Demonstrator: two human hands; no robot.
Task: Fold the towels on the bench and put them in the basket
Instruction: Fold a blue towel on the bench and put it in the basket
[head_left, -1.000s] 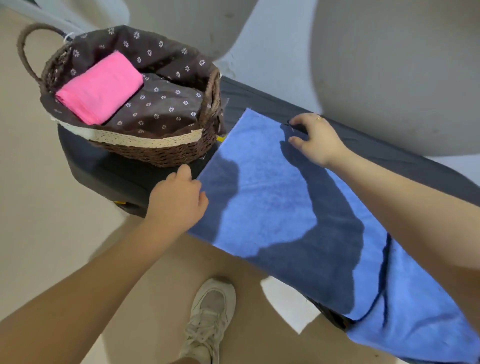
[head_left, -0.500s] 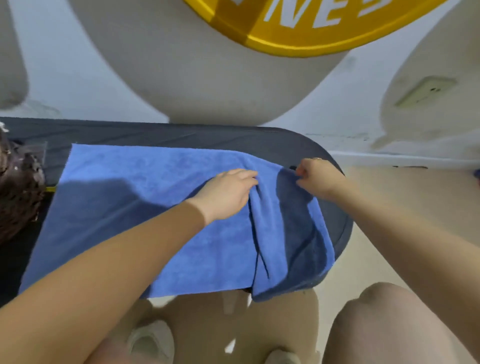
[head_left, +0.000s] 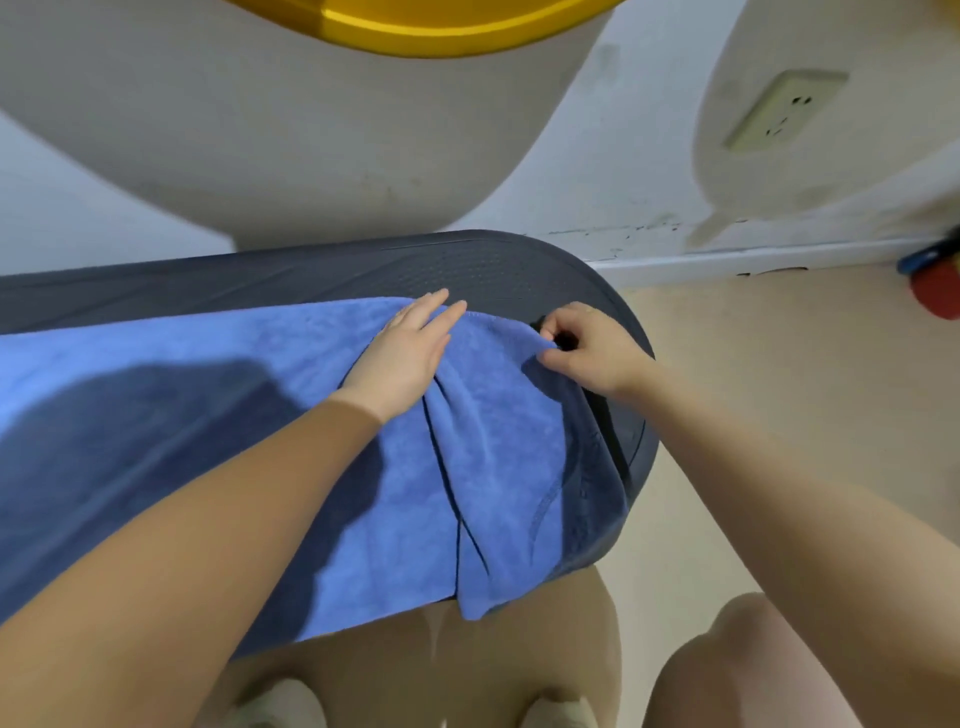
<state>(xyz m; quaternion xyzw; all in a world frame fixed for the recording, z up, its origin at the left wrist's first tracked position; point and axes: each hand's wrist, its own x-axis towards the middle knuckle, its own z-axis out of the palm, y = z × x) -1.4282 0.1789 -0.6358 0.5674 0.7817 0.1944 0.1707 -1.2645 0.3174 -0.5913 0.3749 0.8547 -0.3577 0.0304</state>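
Head view, towels: one blue towel (head_left: 249, 415) lying spread along the bench, covering most of its top, its near edge hanging over the front side.
Head view, towel folds: bunching into a few long creases at the right end, running from between the two hands down to the hanging near corner.
Head view, bench: one dark grey padded bench (head_left: 493, 270) with a rounded right end, showing bare along the far side and round the right end of the towel.
Head view, hands: two, both on the towel's right end, near each other but apart.
Head view, left hand (head_left: 405, 353): lying flat on the towel with fingers straight and close together, pressing the cloth just short of its far edge, gripping nothing.
Head view, right hand (head_left: 592, 348): curling thumb and fingers round the towel's far right corner, pinching the cloth near the bench's rounded end.
Head view, basket: lying outside the frame.
Head view, wall: one pale socket plate (head_left: 784, 109) sitting at upper right, one yellow curved band (head_left: 415, 26) running along the top edge.
Head view, floor: beige, two pale shoes showing at the bottom edge, one knee (head_left: 753, 670) at lower right, one red and blue object (head_left: 935, 280) partly cut off at the right edge.
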